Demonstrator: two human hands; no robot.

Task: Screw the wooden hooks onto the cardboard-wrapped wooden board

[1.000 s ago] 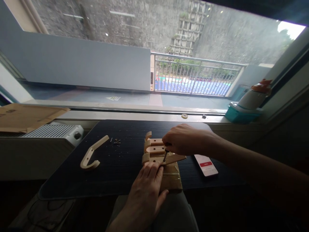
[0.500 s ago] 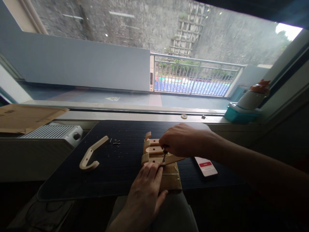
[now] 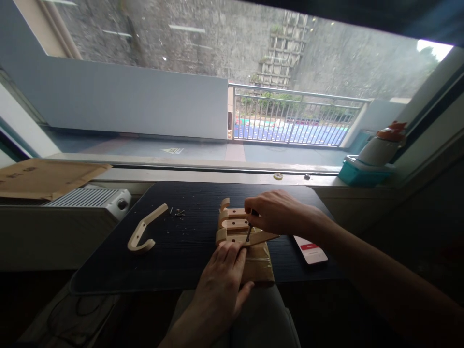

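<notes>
A wooden hook rack [image 3: 232, 226] with several hooks lies on a taped cardboard box [image 3: 259, 268] on the dark table mat [image 3: 188, 261]. My left hand [image 3: 222, 285] lies flat with its fingertips pressing on the rack's near edge and the box. My right hand [image 3: 277, 211] is closed around a small screwdriver [image 3: 248, 234] whose tip stands on the rack. A loose wooden hook [image 3: 145, 229] lies to the left on the mat, with a few small screws [image 3: 177, 211] beside it.
A phone [image 3: 310, 249] with a lit screen lies right of the box. A radiator [image 3: 90, 199] and cardboard sheet [image 3: 43, 178] are at the left. A teal and white object [image 3: 369, 164] sits on the window sill at the right.
The view has shifted slightly. My right hand has turned a little on the screwdriver; my left hand stays pressed on the rack.
</notes>
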